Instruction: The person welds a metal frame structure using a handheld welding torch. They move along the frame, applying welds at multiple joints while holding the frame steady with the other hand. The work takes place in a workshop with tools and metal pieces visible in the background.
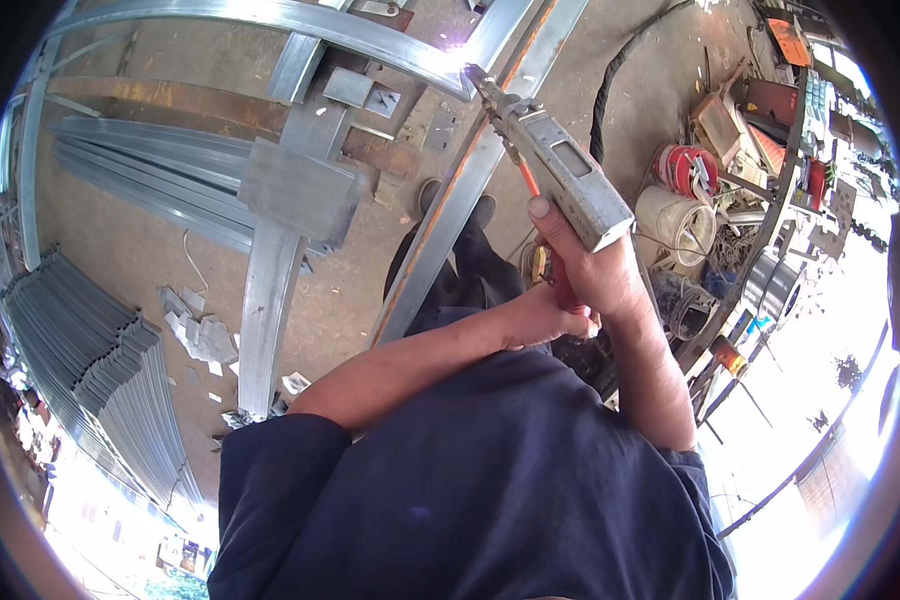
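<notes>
Welding gun [560,175]: grey box body, red grip, nozzle at joint of galvanised steel frame [270,15]; bright arc glare at tip.
Right hand [595,270]: clenched on gun grip, thumb up along body.
Left hand [545,315]: closed over right wrist/grip, steadying.
Progress (est.): weld in hand at this joint; frame laid out on floor, other joints' state unclear.
Packages: white bucket [675,220] R of gun; red wire spool [682,168] behind it; orange flat box [790,42] top R. Labels too small to tell.
Stacked steel channels [100,370] far L.
</notes>
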Available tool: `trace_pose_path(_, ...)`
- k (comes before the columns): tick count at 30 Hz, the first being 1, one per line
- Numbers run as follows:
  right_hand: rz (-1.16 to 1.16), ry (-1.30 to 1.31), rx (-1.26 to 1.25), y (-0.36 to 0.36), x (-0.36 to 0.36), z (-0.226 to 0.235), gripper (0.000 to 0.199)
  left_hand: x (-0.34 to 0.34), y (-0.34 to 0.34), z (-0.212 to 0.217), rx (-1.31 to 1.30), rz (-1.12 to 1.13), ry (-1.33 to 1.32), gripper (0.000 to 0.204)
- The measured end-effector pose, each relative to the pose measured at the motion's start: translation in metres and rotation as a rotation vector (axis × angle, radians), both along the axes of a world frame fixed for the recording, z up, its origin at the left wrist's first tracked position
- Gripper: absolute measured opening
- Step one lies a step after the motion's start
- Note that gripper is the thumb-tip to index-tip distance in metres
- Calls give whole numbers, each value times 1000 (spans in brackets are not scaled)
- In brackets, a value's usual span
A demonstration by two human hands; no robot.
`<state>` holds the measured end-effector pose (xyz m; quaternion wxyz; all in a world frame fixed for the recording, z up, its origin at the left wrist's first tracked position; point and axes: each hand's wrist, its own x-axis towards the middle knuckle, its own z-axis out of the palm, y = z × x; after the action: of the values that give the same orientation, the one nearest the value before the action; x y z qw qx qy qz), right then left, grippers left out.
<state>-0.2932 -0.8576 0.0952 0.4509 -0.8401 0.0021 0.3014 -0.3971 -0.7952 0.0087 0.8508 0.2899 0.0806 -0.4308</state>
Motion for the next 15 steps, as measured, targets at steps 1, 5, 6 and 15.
trace_pose_path(1,11,4,-16,-1,0,0,59,0,0,1,-12,-7,13,9)
trace_pose_path(5,14,23,-32,0,2,3,56,5,5,7,-26,-31,32,9)
trace_pose_path(6,6,23,-29,0,2,4,53,6,6,8,-21,-35,29,9)
trace_pose_path(15,-28,30,-17,-2,-2,0,46,1,4,4,11,-70,-15,10)
